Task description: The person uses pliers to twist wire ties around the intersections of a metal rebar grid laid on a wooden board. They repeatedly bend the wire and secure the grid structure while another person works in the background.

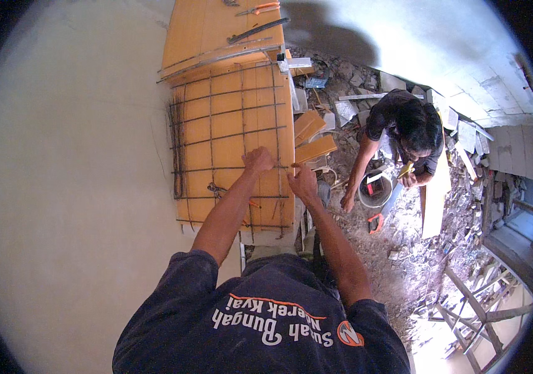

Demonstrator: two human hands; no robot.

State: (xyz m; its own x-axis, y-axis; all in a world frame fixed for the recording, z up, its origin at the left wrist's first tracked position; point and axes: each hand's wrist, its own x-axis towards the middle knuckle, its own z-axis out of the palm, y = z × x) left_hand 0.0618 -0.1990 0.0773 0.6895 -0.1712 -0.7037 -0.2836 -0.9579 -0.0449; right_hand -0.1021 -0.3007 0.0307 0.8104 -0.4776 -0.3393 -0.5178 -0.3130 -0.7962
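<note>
Where the pale concrete floor (pixel 73 206) meets a strip of rubble (pixel 416 262), a long orange board (pixel 229 81) lies flat, its long axis running from near to far. On the board rests a steel bar grid (pixel 232 134), a mesh of thin dark rods crossing at right angles; its longer rods follow the board's length, and its far edge stops short of the board's far end. The left hand (pixel 257 160) is closed in a fist on a crossing of rods near the right side of the grid. The right hand (pixel 304 182) sits at the board's right edge, fingers drawn together around something small; what it pinches cannot be told. A pair of pliers (pixel 216 189) lies on the near part of the grid, left of the left forearm. At the far end of the board lie loose bars (pixel 257 30) and an orange-handled tool (pixel 259 8). Short planks (pixel 313 148) lean just right of the board. Farther right, another person (pixel 407 128) crouches over a grey bucket (pixel 375 190) amid the rubble.
</note>
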